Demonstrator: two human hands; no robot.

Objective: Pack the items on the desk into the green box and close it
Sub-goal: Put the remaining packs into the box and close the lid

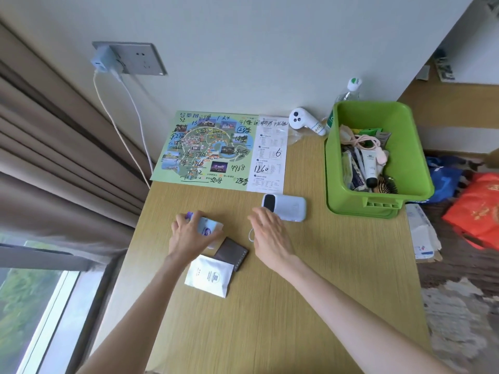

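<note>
The left hand grips a small white-purple packet, while the spread right hand could shove the white power bank at its one o'clock.

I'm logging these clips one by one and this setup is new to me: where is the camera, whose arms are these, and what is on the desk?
No machine here: a person wears one camera on the head, looking down at their own bare hands. The left hand grips a small white pack. The right hand, open, hovers by a white power bank. On the desk lie a dark brown packet, a white sachet, a map and the green box, partly filled.
</note>
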